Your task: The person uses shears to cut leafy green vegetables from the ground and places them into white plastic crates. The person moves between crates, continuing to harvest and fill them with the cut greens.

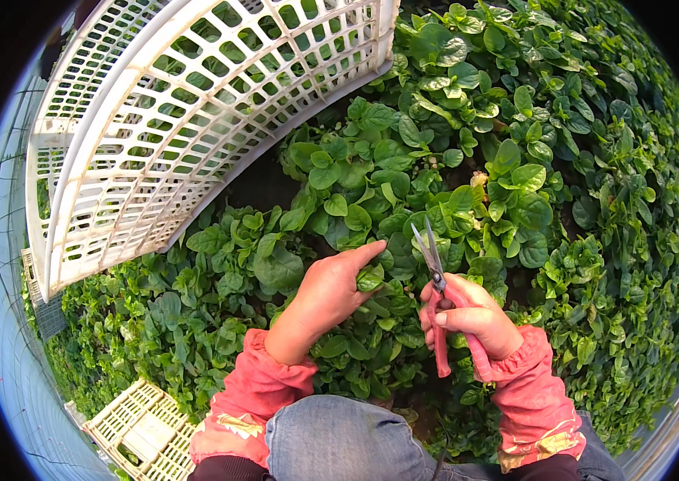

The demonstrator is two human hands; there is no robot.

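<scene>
My right hand (474, 318) holds a pair of garden snips (431, 252) by its red handles. The narrow metal blades point away from me and stand a little apart at the tips, over the foliage. To the left, my left hand (330, 291) reaches into the leafy green plants (399, 252) with its index finger stretched out. A green leaf (369, 278) sits between that finger and the thumb. Whether the fingers grip it cannot be told, as the rest of the hand's underside is hidden.
A large white plastic crate (195, 138) with slatted walls stands at the upper left. Another cream crate (147, 430) lies at the lower left, near blue-tinted sheeting (6, 240). Dense plants surround me. My denim-covered knee (345, 439) is at the bottom.
</scene>
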